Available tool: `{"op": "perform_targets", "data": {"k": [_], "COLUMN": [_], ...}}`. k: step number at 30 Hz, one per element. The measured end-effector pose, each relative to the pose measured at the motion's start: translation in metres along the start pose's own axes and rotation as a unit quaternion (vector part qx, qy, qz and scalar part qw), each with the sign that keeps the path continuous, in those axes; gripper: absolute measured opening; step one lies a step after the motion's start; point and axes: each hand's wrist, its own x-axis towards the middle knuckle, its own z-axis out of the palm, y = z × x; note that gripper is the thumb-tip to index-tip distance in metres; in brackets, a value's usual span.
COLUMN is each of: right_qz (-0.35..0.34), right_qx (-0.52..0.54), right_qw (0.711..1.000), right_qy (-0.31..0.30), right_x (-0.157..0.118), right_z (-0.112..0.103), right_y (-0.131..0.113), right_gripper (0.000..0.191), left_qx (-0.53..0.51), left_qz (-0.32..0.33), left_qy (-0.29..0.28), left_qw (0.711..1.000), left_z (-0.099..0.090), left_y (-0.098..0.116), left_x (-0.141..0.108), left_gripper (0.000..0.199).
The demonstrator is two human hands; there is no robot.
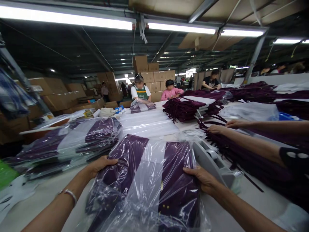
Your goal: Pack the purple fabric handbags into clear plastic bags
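Observation:
A folded dark purple garment in a clear plastic bag [174,180] lies before me, a pale strip running down its middle. My left hand [102,165] grips the bag's upper left edge, thumb on top. On the right edge, my right hand [201,178] grips the same bag, its thumb on top and its other fingers partly hidden beneath. Left of the bag rises a stack of bagged purple garments [101,130]. Just beyond it, flat clear plastic bags [149,124] lie in a pile. A grey tape dispenser [209,158] stands close to my right hand.
At the right, a co-worker's hands [218,128] hold straps of purple garments [241,158]. Further piles of purple garments [184,108] cover the table's far side. Several people work across the table, with stacked cardboard boxes [154,77] behind. A white table surface [58,187] shows at left.

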Motion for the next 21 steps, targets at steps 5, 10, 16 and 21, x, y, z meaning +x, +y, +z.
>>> {"op": "perform_targets", "data": {"k": [5,10,16,21], "right_qz": [-0.013,-0.107,-0.087,-0.049], "right_qx": [0.026,-0.01,-0.027,0.12], "right_qw": [0.998,0.994,0.994,0.968], "right_qy": [-0.056,-0.034,-0.053,-0.216], "right_x": [-0.025,-0.002,0.01,-0.037], "right_z": [0.023,0.083,0.123,0.082], "right_y": [0.027,0.025,-0.008,-0.02], "right_gripper": [0.036,0.036,0.055,0.062], "left_qx": [0.005,0.179,0.563,0.691], "left_qz": [0.074,0.26,0.411,0.494], "left_qy": [0.081,0.21,0.444,0.348], "left_qw": [0.994,0.925,0.563,0.395], "left_z": [-0.016,-0.014,0.05,0.108], "left_y": [0.046,0.144,0.182,0.047], "left_x": [-0.055,-0.144,-0.247,-0.226], "left_gripper": [0.057,0.052,0.049,0.036]}}
